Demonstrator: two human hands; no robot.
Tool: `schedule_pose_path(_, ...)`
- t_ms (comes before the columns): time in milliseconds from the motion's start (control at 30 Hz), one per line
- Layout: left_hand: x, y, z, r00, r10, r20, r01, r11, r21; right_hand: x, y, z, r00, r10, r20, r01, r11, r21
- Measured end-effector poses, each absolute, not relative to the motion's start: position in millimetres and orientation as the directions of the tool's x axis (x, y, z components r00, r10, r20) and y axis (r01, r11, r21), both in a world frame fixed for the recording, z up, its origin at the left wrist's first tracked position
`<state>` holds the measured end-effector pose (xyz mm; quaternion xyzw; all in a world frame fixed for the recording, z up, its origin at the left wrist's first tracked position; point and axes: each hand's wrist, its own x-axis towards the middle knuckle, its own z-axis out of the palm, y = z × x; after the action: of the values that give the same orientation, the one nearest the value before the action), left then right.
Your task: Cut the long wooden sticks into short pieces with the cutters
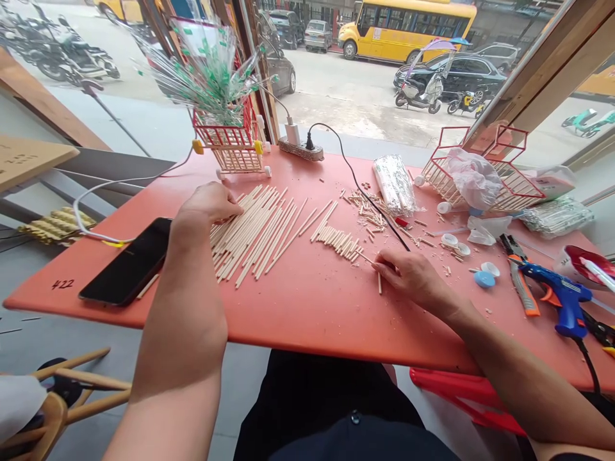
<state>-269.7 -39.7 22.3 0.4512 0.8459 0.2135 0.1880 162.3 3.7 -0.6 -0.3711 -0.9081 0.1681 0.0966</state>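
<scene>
Many long wooden sticks (254, 230) lie side by side on the left half of the red table. My left hand (210, 203) rests at their upper left end, fingers bent together against the sticks; its fingertips are partly hidden. Right of them runs a row of short cut sticks (339, 242). At the row's right end my right hand (400, 272) pinches a thin wooden stick (366, 257). Another short stick (380, 283) stands out just below its fingertips. Small wooden pieces (368, 210) are scattered behind the row.
A black phone (127, 262) lies at the left. Behind are a red-framed basket (230, 147), a power strip (301, 150) and a cable. On the right are pliers (523, 285), a blue glue gun (569, 301), bottle caps (484, 278) and another stick-built basket (439, 176).
</scene>
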Motion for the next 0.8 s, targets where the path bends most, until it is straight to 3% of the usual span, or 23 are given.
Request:
schedule_pose_path(100, -265.5, -42.2, 27.6, -0.541, 0.817, -0.199, 0.649, 0.556, 0.519, 162.7, 3.8, -0.5, -0.710, 0.702, 0.056, 0.637, 0.673, -0.376)
schedule_pose_path(400, -257.1, -45.9, 43.6, -0.550, 0.820, -0.156, 0.577, 0.509, 0.639, 163.6, 4.6, -2.2, -0.713, 0.699, 0.051, 0.632, 0.672, -0.386)
schedule_pose_path(500, -248.5, -43.0, 46.0, -0.543, 0.833, -0.102, 0.571, 0.456, 0.683, 163.7, 4.3, -2.2, -0.712, 0.700, 0.051, 0.631, 0.670, -0.391)
schedule_pose_path(600, -227.7, -32.6, 43.9, -0.431, 0.900, -0.065, 0.604, 0.341, 0.721, 163.3, 4.2, -1.7, -0.716, 0.696, 0.057, 0.628, 0.678, -0.383)
schedule_pose_path(700, -199.0, -19.6, 36.8, -0.326, 0.941, -0.089, 0.669, 0.296, 0.681, 162.8, 3.8, -0.3, -0.714, 0.698, 0.061, 0.633, 0.680, -0.369)
schedule_pose_path(800, -173.9, -11.5, 29.1, -0.297, 0.955, -0.013, 0.744, 0.241, 0.623, 162.4, 2.5, 2.1, -0.713, 0.696, 0.081, 0.628, 0.686, -0.368)
